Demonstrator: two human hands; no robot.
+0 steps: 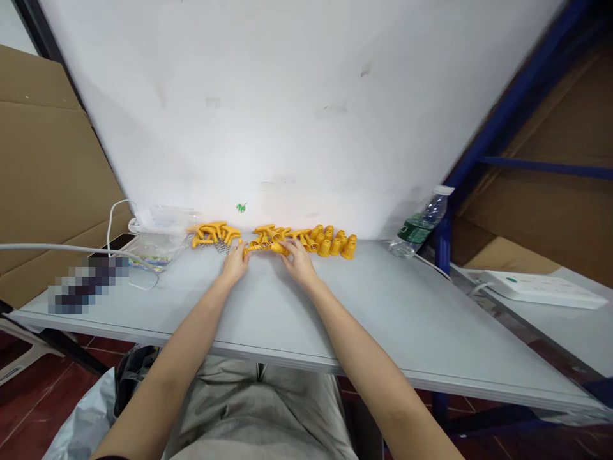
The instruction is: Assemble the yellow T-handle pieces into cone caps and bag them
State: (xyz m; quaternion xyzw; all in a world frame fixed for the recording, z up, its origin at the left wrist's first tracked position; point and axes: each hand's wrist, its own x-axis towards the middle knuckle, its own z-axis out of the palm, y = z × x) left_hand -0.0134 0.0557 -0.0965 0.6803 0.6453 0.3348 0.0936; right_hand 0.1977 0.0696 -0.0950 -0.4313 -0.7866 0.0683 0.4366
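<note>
Two hands (235, 263) (299, 260) amid tiny yellow parts (330, 243), grip unclear.

Soft, even light is spreading over the white wall (306, 96) and the pale table (383, 306), with no harsh glare showing; its source is lying outside the view. The left hand (235, 260) and right hand (297, 257) are casting only faint, diffuse shadows. The near floor under the table is sitting in dimness. The wide lens is bending and tilting lines toward the edges, as with the blue rack (550, 167) at right. The far yellow parts (330, 243) are looking slightly soft, and a pixelated patch (89, 284) is masking something at left.
</note>
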